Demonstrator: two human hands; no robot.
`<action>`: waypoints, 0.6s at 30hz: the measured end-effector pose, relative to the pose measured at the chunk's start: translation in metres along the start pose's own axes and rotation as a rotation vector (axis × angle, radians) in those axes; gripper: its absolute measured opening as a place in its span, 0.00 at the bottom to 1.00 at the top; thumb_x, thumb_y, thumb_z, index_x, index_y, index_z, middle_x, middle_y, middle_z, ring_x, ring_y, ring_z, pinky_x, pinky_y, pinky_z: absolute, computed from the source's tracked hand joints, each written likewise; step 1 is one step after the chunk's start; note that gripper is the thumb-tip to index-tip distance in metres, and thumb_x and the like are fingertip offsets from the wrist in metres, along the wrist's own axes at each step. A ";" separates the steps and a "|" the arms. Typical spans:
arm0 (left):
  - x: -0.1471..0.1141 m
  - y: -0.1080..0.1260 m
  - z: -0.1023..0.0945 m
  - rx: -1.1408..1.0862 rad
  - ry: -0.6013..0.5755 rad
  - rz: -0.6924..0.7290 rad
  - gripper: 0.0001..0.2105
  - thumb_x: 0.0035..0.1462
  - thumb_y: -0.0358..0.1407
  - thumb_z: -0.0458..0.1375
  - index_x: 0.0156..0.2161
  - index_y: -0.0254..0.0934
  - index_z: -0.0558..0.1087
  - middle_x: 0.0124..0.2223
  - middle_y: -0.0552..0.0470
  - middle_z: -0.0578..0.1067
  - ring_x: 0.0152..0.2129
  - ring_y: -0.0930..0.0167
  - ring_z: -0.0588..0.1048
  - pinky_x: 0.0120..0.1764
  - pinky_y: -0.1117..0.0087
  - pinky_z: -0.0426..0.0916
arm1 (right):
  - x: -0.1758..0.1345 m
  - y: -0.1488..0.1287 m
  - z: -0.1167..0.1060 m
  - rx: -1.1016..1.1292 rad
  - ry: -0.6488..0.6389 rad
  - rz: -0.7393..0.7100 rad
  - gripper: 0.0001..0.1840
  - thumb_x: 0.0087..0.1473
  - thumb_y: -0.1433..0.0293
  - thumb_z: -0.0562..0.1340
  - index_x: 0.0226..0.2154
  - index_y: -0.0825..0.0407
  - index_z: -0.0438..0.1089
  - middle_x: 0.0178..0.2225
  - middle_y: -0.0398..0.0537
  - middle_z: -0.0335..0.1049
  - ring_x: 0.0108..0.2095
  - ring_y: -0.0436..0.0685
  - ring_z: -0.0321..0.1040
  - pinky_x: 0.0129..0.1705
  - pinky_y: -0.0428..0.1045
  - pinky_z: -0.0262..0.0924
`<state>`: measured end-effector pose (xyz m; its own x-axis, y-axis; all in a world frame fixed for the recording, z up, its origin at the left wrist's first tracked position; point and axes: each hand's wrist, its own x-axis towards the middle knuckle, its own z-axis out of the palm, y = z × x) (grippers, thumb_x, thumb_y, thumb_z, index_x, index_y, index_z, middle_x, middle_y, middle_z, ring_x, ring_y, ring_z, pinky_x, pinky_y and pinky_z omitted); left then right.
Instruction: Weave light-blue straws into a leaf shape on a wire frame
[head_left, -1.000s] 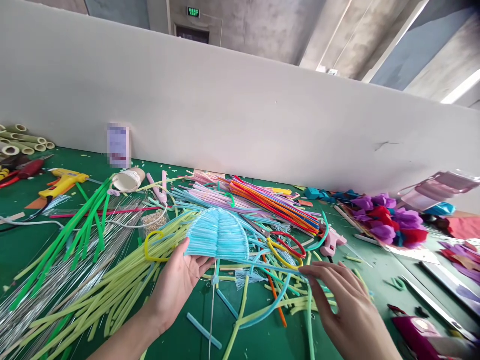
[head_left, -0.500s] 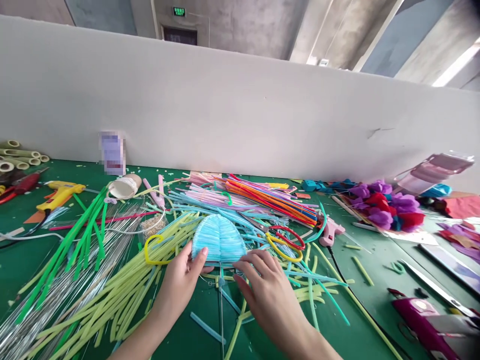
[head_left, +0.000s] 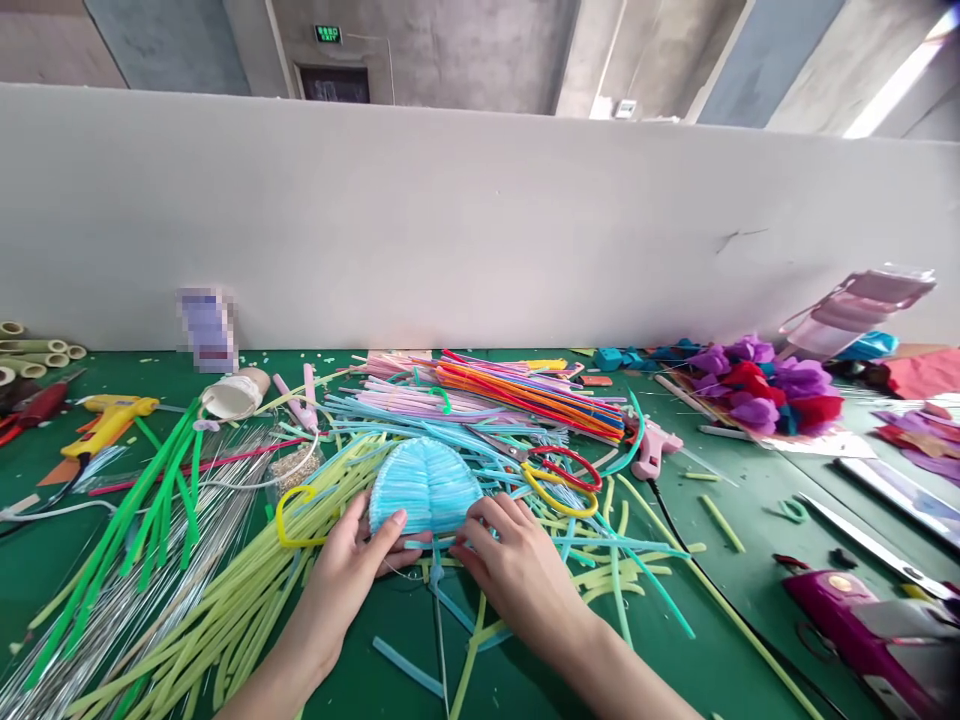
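A light-blue leaf shape made of pipe cleaners (head_left: 426, 485) is held up in front of me, its midrib running down to a thin wire stem (head_left: 441, 640). My left hand (head_left: 367, 545) pinches its lower left edge, the thumb on the front face and the fingers behind. At the lower right edge, my right hand (head_left: 506, 545) has its fingertips closed on the rim. The stem hangs below, between both hands. Just right of the leaf lie scissors with red and yellow handles (head_left: 562, 480).
Yellow-green pipe cleaners (head_left: 247, 580) and silver wires (head_left: 112, 600) cover the left side. Beyond the leaf are orange and pink pipe cleaners (head_left: 532, 400). A yellow glue gun (head_left: 109, 425) lies left, a pink one (head_left: 656, 448) right. Purple and red flowers (head_left: 765, 385) stand far right, before a white partition (head_left: 480, 230).
My view has tilted and shifted slightly. The leaf leans back a little more, and my right fingers have closed in on its lower right edge.
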<state>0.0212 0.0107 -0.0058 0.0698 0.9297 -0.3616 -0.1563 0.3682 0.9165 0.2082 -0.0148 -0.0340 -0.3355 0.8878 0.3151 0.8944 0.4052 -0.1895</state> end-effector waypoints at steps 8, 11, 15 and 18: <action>-0.006 -0.011 0.006 0.116 -0.031 0.090 0.28 0.43 0.32 0.71 0.52 0.40 0.70 0.50 0.41 0.79 0.48 0.57 0.77 0.49 0.66 0.71 | -0.004 0.013 -0.011 0.099 -0.013 0.021 0.06 0.61 0.72 0.60 0.34 0.50 0.72 0.35 0.47 0.69 0.38 0.57 0.62 0.40 0.52 0.61; -0.003 -0.018 -0.001 0.162 -0.066 0.119 0.34 0.47 0.35 0.69 0.59 0.41 0.63 0.53 0.40 0.76 0.49 0.57 0.76 0.50 0.64 0.71 | -0.006 0.010 -0.012 0.116 0.012 0.007 0.08 0.63 0.73 0.57 0.35 0.50 0.71 0.36 0.47 0.70 0.38 0.57 0.62 0.39 0.52 0.61; 0.002 -0.030 -0.018 0.352 -0.111 0.226 0.40 0.57 0.39 0.61 0.67 0.46 0.42 0.63 0.37 0.65 0.53 0.58 0.73 0.52 0.56 0.70 | -0.005 0.012 -0.013 0.167 0.032 -0.015 0.08 0.62 0.73 0.57 0.34 0.51 0.71 0.36 0.49 0.70 0.39 0.57 0.62 0.41 0.52 0.61; 0.003 -0.034 -0.029 0.744 -0.027 0.512 0.29 0.60 0.38 0.57 0.64 0.50 0.53 0.67 0.39 0.55 0.59 0.54 0.66 0.51 0.50 0.69 | -0.006 0.015 -0.013 0.187 0.037 0.015 0.08 0.62 0.72 0.57 0.34 0.51 0.72 0.38 0.50 0.70 0.40 0.58 0.62 0.41 0.53 0.62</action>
<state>-0.0022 0.0008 -0.0427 0.1915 0.9746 0.1164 0.5022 -0.1992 0.8415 0.2276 -0.0165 -0.0271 -0.3083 0.8869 0.3441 0.8274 0.4285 -0.3630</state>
